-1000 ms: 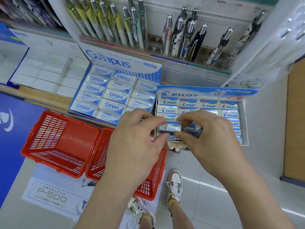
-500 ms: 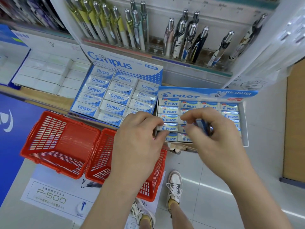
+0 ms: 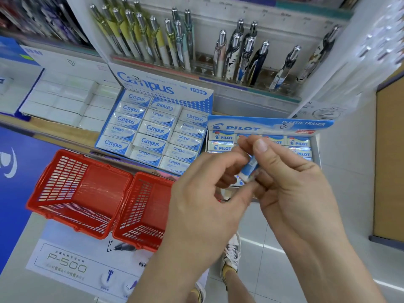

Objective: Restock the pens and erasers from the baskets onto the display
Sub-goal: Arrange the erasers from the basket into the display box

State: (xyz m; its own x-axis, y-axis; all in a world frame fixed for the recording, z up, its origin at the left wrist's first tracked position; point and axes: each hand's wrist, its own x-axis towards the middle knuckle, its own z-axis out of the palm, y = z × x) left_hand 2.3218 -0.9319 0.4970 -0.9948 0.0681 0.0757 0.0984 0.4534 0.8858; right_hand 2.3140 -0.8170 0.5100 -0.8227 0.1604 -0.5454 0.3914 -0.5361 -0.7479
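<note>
Both hands meet in front of the Pilot box (image 3: 271,126). The right hand (image 3: 293,193) has its fingers pinching a small blue-and-white eraser (image 3: 250,169), tilted above the box's front rows. The left hand (image 3: 201,197) has curled fingers pinching the eraser's lower end. Red baskets (image 3: 72,193) sit left of the box.

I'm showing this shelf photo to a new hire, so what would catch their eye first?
The left hand and right hand in the middle, together pinching a small blue-and-white eraser in front of the Pilot eraser box. Then the two red baskets at lower left, below the full Campus eraser box, and the row of pens standing along the top.
</note>
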